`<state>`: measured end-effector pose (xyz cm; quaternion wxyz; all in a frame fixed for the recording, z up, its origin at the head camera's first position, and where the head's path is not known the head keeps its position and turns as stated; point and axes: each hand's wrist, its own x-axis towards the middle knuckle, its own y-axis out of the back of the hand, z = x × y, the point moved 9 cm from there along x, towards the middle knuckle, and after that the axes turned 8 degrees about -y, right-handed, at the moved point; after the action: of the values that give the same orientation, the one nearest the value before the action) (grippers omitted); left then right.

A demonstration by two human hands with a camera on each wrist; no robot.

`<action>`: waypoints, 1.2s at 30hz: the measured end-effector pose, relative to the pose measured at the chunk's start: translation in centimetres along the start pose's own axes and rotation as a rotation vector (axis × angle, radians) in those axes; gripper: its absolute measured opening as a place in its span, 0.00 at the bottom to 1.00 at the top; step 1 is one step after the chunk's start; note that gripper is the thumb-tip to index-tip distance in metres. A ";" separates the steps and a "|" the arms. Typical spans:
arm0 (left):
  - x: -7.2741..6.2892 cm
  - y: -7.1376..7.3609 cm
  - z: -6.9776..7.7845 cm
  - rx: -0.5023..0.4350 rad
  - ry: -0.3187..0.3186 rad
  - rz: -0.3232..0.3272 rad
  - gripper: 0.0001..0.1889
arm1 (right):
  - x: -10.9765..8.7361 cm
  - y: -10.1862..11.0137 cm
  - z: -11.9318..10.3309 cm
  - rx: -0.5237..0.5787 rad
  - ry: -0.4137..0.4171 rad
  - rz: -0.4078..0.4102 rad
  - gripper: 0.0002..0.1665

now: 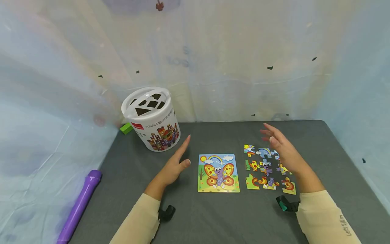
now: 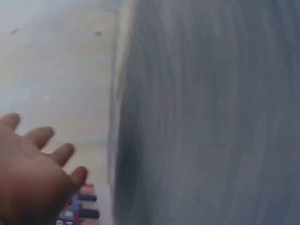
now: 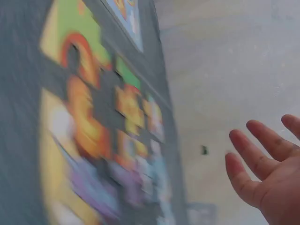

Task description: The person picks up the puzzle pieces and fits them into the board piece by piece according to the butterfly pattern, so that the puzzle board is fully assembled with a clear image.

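Gray tabletop (image 1: 216, 217), center-right of frame: puzzle pieces (image 1: 266, 167) likely spaced for visibility; left hand (image 1: 172, 168) and right hand (image 1: 287, 154) are being held spread.

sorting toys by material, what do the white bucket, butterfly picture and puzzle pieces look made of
White bucket: probably smooth plastic, with a sheen and highlights on its lid. Butterfly picture: likely thin wood or card, rigid-looking with crisp edges and printed face. Puzzle pieces: perhaps the same, flat, printed and cleanly cut.
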<state>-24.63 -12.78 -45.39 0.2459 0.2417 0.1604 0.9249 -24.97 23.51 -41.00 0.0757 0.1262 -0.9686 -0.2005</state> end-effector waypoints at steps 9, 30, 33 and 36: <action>-1.7 -2.2 -3.4 -0.243 0.086 0.076 0.54 | 0.8 -1.7 5.4 0.110 -0.151 0.157 0.35; -2.2 -3.6 -4.5 0.351 0.136 -0.262 0.59 | 1.8 -3.9 9.5 -0.274 -0.278 0.066 0.36; -2.3 -3.8 -4.6 0.379 0.135 -0.284 0.61 | 1.8 -4.0 9.7 -0.243 -0.303 0.087 0.33; -2.5 -3.8 -4.6 0.390 0.146 -0.287 0.62 | 1.7 -4.0 9.7 -0.217 -0.310 0.112 0.30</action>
<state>-23.78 -11.79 -51.73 0.3113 0.1920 0.3855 0.8471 -27.66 23.09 -51.32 -0.0503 0.0309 -0.9469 -0.3161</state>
